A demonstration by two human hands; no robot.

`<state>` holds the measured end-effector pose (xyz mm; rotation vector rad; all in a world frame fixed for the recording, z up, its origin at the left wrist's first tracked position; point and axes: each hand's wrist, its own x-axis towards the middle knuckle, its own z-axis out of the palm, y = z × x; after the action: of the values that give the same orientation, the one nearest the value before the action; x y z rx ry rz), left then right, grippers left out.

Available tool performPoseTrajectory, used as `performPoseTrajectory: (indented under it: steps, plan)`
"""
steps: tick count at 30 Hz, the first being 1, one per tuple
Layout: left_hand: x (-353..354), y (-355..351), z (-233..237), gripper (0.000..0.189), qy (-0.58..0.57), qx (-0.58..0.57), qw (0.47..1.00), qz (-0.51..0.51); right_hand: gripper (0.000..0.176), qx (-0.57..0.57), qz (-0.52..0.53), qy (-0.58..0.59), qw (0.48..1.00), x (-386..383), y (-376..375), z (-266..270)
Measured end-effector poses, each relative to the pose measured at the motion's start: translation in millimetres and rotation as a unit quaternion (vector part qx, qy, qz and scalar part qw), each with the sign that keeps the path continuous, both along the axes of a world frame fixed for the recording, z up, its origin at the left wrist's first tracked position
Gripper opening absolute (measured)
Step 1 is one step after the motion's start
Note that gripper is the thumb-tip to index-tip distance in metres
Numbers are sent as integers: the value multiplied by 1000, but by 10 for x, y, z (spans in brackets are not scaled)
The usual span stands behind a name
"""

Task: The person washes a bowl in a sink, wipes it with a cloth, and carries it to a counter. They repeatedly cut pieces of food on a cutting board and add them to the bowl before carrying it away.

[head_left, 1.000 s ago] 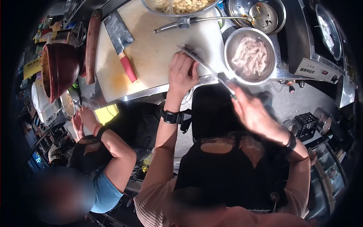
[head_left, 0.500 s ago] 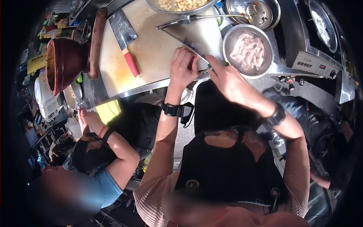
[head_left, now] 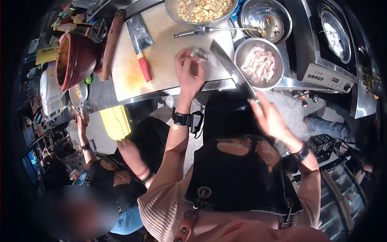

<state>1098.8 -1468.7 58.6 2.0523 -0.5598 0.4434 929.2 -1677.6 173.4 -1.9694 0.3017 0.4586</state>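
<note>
My right hand grips a long kitchen knife by its green handle. The blade points up and left, beside a metal bowl of pale, pinkish meat strips and apart from my left hand. My left hand is at the white cutting board, its fingers curled against a pale, greyish piece of food whose kind I cannot make out. Left of it on the board lies a cleaver with a red handle. Above my hands, a long metal handle stretches across the board.
A bowl of pale diced cubes stands at the back, beside a metal bowl with food scraps. At left are a brown mortar and a wooden pestle. A co-worker's hand is by a yellow container.
The knife has moved away from my left hand to the right, exposing the pale piece on the board. The co-worker's hands have moved apart, one now at the yellow container.
</note>
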Motion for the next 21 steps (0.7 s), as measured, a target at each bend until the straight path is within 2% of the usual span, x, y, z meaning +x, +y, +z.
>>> performPoseTrajectory:
  steps: [2,4,7,9,10,13,16,18,20,21]
  plan:
    - [1,12,55,31,60,31,998,-1,41,2,-5,-39,999,-12,11,-198]
    - [0,-15,196,44,123,36,992,-15,39,58,-7,2,998,28,10,-276]
    - [24,2,162,58,153,85,983,-60,37,157,-15,66,985,97,31,-297]
    - [7,21,172,61,212,62,975,-39,37,257,-58,126,956,148,58,-295]
    - [2,21,171,63,241,51,969,-30,38,270,-66,139,950,183,52,-286]
    - [6,51,-32,60,220,-52,974,-10,43,303,-88,158,936,255,-13,-288]
    - [54,157,-239,55,235,-129,963,-11,45,313,-56,154,935,263,-99,-256]
    - [23,25,63,51,258,-234,937,-27,45,284,-31,129,950,271,-172,-136]
    - [28,-192,381,49,236,-243,940,-26,48,306,19,85,948,236,-404,-5]
    - [55,-307,502,48,222,-231,946,-43,48,274,17,18,961,178,-496,86]
